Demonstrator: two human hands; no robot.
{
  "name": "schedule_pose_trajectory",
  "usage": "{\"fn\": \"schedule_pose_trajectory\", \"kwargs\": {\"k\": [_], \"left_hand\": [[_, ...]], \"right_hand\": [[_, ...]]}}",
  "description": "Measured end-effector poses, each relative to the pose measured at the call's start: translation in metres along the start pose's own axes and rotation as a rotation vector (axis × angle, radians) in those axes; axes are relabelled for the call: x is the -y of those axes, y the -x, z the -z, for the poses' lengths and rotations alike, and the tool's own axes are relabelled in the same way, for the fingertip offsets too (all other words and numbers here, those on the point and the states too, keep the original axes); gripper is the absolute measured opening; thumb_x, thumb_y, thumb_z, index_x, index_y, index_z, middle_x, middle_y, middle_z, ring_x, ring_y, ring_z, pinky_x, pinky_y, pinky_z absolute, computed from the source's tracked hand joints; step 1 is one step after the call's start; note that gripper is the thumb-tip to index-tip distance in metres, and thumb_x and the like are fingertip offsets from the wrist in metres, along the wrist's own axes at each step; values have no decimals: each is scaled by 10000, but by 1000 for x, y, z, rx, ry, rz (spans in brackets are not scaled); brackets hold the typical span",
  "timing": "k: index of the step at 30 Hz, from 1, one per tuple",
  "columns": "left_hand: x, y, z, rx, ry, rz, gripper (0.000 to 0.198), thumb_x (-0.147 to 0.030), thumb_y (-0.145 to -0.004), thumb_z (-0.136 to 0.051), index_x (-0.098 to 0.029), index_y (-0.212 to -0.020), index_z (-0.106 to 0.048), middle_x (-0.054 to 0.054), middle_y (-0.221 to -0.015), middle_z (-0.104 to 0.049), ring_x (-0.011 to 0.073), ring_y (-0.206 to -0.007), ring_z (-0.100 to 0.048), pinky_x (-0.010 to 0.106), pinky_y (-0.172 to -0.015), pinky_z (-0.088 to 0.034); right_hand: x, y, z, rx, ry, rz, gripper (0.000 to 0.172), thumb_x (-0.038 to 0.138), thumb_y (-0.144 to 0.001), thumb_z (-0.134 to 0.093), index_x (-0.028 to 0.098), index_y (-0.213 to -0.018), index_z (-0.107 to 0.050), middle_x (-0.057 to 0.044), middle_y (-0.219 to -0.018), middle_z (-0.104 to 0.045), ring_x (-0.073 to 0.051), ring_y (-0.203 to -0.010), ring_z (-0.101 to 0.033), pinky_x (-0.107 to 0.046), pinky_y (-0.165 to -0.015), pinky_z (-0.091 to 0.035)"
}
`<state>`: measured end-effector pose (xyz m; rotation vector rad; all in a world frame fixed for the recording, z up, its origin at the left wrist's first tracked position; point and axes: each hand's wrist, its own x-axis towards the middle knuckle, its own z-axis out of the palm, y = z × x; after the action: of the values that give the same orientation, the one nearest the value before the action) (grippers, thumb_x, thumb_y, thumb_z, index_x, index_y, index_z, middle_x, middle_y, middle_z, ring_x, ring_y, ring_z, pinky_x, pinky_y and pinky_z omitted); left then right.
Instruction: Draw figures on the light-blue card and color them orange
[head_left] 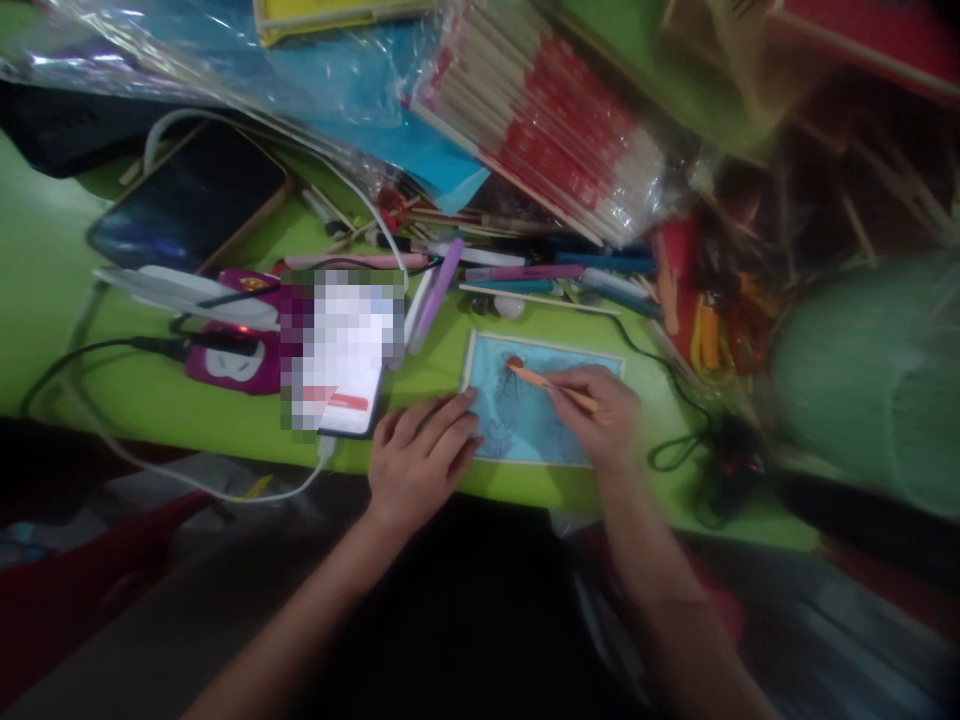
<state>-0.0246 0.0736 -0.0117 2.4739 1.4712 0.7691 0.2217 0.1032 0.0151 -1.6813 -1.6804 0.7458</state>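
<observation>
A small light-blue sheet (pixel 529 415) with pale stick edging lies on the green table, carrying thin drawn outlines and an orange-red patch near its upper middle. My right hand (pixel 600 412) pinches a slim orange pen (pixel 534 377), its tip at that coloured patch. Whether the tip touches the sheet I cannot tell. My left hand (pixel 424 445) rests flat with fingers stretched out, its fingertips at the sheet's left edge. Just left of that hand is a lit phone (pixel 352 385), partly blurred out, with a white cable plugged into its lower end.
Several pens, among them a purple marker (pixel 439 295), lie behind the sheet. A maroon power socket (pixel 232 365) with cables and a dark tablet-like device (pixel 191 195) are at left. Plastic-wrapped sticks (pixel 547 120) lie behind; a large green rounded object (pixel 870 370) stands right.
</observation>
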Motion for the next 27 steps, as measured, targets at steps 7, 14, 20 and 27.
{"fn": "schedule_pose_trajectory", "kwargs": {"k": [7,14,20,27], "left_hand": [[0,0,0,-4,12,2,156,-292,-988,-698,-283,-1144,-708,-10,-1240,-807,233,-1097,-708,405,-923,-436],[0,2,-1,-1,10,9,185,-291,-985,-700,-293,-1169,-711,-13,-1254,-802,231,-1108,-708,404,-936,-440],[1,2,-2,-9,6,6,208,-291,-984,-699,-304,-1191,-712,-14,-1259,-800,232,-1098,-713,402,-919,-440],[1,1,-2,-14,-29,-10,129,-305,-1001,-686,-279,-1126,-703,-18,-1251,-801,237,-1066,-721,413,-910,-443]], "right_hand": [[-3,2,-3,-22,42,3,97,313,-933,-728,290,-986,-806,-14,-891,-830,-206,-842,-764,-379,-812,-615],[0,2,-4,-32,17,-24,84,306,-938,-726,274,-971,-796,-18,-904,-836,-200,-851,-769,-370,-823,-623],[0,4,-4,-71,-4,-91,93,321,-933,-725,273,-969,-796,-21,-905,-835,-199,-839,-774,-372,-821,-640],[0,6,-2,-123,-39,-115,83,293,-908,-734,263,-944,-803,-17,-859,-826,-192,-786,-765,-356,-762,-628]]}}
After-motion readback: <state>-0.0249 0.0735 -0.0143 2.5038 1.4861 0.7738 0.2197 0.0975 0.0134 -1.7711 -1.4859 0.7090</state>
